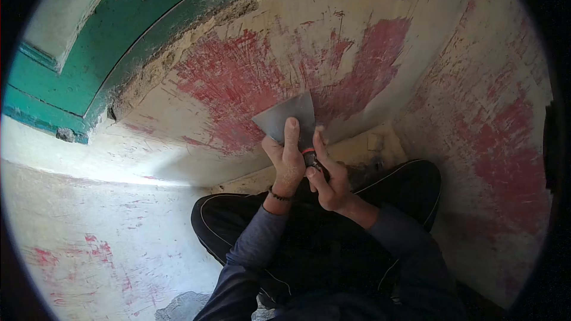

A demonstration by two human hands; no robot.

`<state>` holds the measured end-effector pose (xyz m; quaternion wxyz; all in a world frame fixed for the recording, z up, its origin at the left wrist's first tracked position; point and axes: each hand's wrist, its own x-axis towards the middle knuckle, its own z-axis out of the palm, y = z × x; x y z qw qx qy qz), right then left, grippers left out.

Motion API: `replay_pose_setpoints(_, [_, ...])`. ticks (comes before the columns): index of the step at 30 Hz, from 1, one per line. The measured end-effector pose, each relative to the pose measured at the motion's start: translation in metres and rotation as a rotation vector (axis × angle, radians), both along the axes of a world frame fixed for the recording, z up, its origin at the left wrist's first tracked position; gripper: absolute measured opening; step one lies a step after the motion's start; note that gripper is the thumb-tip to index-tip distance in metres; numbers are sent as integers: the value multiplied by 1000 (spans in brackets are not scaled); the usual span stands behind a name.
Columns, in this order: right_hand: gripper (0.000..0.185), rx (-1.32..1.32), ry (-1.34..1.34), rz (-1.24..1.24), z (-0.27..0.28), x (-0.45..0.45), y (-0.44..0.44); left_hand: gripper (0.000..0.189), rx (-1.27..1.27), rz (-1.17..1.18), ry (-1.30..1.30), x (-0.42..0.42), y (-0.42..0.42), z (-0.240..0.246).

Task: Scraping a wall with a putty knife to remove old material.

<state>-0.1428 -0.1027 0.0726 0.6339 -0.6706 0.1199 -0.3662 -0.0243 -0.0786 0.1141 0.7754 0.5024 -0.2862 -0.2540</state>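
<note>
Both hands are on one wide-bladed paint scraper (301,118) with a dark handle and a red band at its neck. My right hand (330,180) wraps the handle, its index finger stretched up along the blade's side. My left hand (289,158), with a beaded bracelet at the wrist, grips the blade, its thumb flat on the metal. Behind the blade is a cream wall (276,67) with patchy, scratched red paint. The blade's broad edge overlaps the red area in view; whether it touches the wall I cannot tell.
A green frame (134,22) with a crumbling plaster edge (178,44) is at upper left. Another red-patched wall (499,142) stands close on the right. At left, a pale scratched wall (111,227) catches light. My bent knees (401,187) are below a low ledge (379,142).
</note>
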Motion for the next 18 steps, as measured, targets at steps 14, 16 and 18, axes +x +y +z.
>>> replay_pose_setpoints(14, [67, -33, 32, 11, 47, -8, -8, 36, -88, -35, 127, -8, -5, 50])
replay_pose_setpoints(16, [67, 18, 40, 21, 33, -6, -2, 38, -28, -18, 69, 1, -2, 30])
replay_pose_setpoints(18, [66, 68, 43, 34, 5, -1, 3, 41, 31, 1, 6, 8, 0, -1])
